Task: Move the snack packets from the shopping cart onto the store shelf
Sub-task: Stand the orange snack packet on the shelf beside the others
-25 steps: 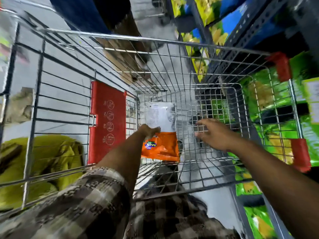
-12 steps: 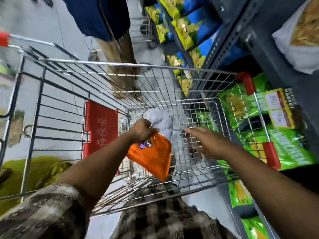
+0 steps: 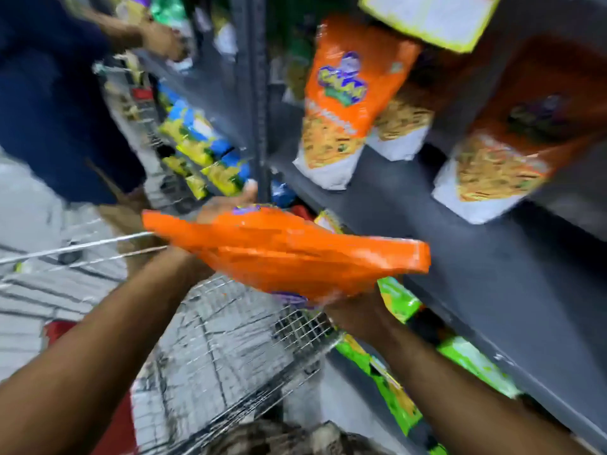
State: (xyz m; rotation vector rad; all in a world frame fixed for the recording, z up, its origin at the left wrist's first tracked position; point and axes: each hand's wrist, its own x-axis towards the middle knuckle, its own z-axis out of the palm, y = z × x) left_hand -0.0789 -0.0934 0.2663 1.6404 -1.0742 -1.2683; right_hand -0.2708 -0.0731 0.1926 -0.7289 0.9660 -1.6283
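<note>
Orange snack packet (image 3: pixel 289 254), one; left hand (image 3: pixel 223 205) grips it, right hand (image 3: pixel 358 315) underneath, grip unclear.

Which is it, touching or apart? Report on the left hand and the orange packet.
Touching. The head view shows the packet lying against the left hand, whose fingers show past its top edge with no gap.

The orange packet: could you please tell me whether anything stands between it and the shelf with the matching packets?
Nothing visible does. The orange packet, held by the left hand with the right hand under it above the cart, faces a bare stretch of grey shelf before the standing orange packets.
</note>
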